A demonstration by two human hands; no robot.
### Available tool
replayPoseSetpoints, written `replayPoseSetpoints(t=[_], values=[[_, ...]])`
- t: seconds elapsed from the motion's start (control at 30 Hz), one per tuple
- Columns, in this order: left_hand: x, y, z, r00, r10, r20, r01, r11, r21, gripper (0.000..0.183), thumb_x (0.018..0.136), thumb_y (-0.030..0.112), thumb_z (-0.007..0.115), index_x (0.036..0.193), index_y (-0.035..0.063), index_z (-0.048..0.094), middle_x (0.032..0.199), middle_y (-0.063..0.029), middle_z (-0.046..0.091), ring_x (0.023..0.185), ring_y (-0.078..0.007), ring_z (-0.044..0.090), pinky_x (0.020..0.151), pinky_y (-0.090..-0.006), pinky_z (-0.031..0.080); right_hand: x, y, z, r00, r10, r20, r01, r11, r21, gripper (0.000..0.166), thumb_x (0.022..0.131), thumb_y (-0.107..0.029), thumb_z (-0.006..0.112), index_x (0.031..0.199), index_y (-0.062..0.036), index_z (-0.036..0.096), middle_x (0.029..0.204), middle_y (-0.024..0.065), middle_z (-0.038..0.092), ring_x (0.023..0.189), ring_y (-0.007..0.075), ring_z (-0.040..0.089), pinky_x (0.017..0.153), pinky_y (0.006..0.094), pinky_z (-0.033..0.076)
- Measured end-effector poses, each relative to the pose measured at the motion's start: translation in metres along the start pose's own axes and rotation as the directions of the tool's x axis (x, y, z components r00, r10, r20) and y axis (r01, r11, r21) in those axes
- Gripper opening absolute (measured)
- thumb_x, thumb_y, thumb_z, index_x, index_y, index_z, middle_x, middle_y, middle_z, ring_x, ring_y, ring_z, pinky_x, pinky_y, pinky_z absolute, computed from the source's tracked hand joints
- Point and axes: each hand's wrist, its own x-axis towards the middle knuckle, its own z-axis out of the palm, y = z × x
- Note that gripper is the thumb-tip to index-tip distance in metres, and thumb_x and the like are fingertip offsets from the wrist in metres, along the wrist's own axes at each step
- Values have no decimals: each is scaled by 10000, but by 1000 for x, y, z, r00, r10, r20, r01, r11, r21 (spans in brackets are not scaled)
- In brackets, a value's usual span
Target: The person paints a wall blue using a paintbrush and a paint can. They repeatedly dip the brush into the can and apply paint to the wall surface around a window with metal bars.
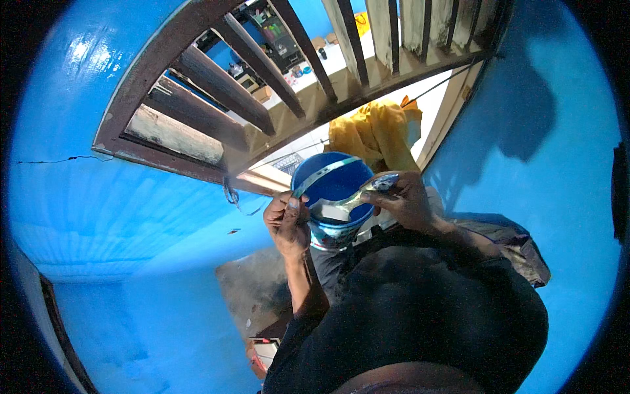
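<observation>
A round plastic bucket (334,234), dark blue inside, stands out in front of my body. My left hand (289,221) is closed at its left rim, with fingers pinching the end of the pale strap-like handle (327,170) that arches across the opening. In my right hand (406,199) is a flat paintbrush (352,202), gripped by its handle at the bucket's right side. The brush's pale, broad end points left, over the near part of the opening. How much the bucket holds cannot be told.
A slatted wooden vent frame (167,167) spans the wall ahead, with a cluttered room behind it. Yellow cloth (374,128) hangs over a cord beyond the bucket. Glossy blue walls (98,221) stand on both sides. A dark bag-like item (517,241) lies at right.
</observation>
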Motion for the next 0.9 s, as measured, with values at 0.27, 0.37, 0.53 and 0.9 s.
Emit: replayPoseSetpoints(t=[0.27,0.37,0.53,0.9], values=[[-1,2,-5,988,153,-29,-140,954,265,141,791,138,675,711,26,645,628,30,504,504,-62,379,458,-223,254,15,40,12,905,-379,-192,231,818,-527,268,795,-291,750,944,-73,700,871,103,698,775,201,681,703,361,534],[5,-4,-5,998,66,-20,-63,988,139,133,804,154,682,744,46,633,667,6,556,522,-61,417,440,-218,274,7,31,-13,930,-321,-180,165,801,-576,291,784,-282,758,976,-72,700,809,96,703,724,218,694,703,356,542],[10,6,13,997,67,50,-79,948,309,272,874,242,585,671,87,492,591,54,369,522,-70,327,459,-242,234,-26,-10,-83,929,-240,-282,187,961,-202,202,805,-115,727,972,-14,674,845,97,711,765,158,689,705,306,561],[12,-12,7,999,-50,-20,52,992,113,143,811,153,640,735,53,573,640,27,468,529,-73,392,463,-214,303,-8,-330,-351,-76,-924,-375,269,343,-900,261,884,-219,600,783,16,648,741,127,683,580,188,608,533,315,464]])
